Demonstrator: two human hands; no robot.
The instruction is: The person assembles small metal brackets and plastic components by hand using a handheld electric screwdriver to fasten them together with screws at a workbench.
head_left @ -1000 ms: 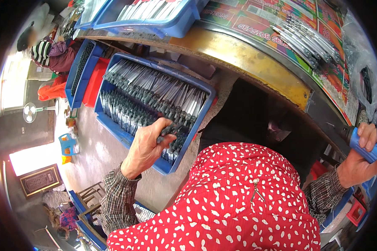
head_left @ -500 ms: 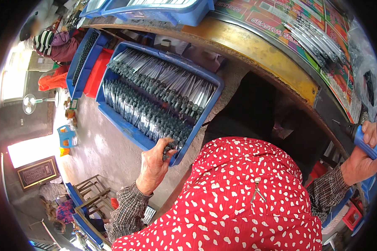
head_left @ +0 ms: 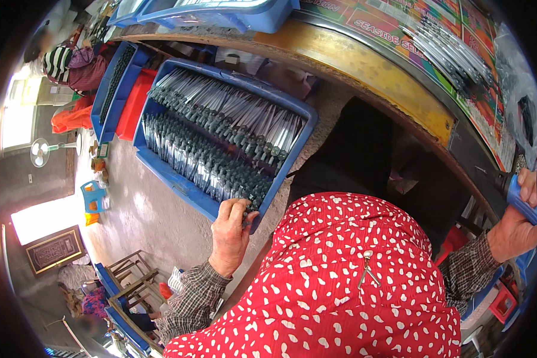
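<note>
Left hand (head_left: 230,235) curled over dark-tipped pieces (head_left: 247,194) at the blue tray (head_left: 179,185) corner (right hand (head_left: 516,221) clamped around a blue handle (head_left: 522,203))

The person's left hand (head_left: 230,235) reaches forward and down on the left of the view, back of the hand facing up, fingers (head_left: 238,209) curled closed at the tips. Its forearm, in a checked sleeve, runs back toward the lower edge. The right hand (head_left: 519,224) is far out at the right edge, arm stretched sideways, also in a checked sleeve. Its fingers are wrapped in a closed fist, knuckles turned up and outward.
</note>
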